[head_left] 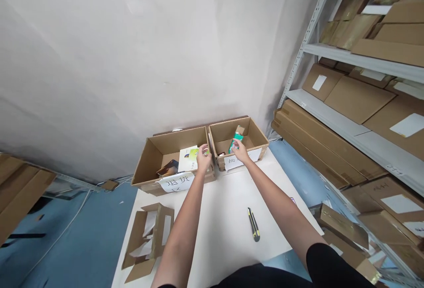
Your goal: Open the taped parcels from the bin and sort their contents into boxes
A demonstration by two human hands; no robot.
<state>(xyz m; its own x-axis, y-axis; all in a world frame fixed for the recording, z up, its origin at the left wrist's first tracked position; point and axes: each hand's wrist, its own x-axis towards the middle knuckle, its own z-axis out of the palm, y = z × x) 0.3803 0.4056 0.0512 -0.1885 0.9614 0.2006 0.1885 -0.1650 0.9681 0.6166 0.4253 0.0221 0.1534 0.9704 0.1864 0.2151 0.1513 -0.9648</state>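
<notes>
Over the right part of the left cardboard box (pixel 145 164), my left hand (pixel 203 159) has its fingers curled on a yellow-green packet (pixel 194 153). Under the packet is a white box (pixel 184 161) with dark print, and beside that lies a dark, brownish package (pixel 168 168). My right hand (pixel 240 151) reaches over the front wall of the right cardboard box (pixel 260 135), closed on a small green carton (pixel 237 137) that is tilted, with a brown upper end. Paper labels with handwritten characters hang on the fronts of both boxes.
A utility knife (pixel 253 224) lies on the white table (pixel 225 208). At the front left stands an opened carton (pixel 159 230) with paper inside. Metal shelving (pixel 364 60) full of cardboard boxes rises on the right. A pale wall (pixel 149 49) is behind the table.
</notes>
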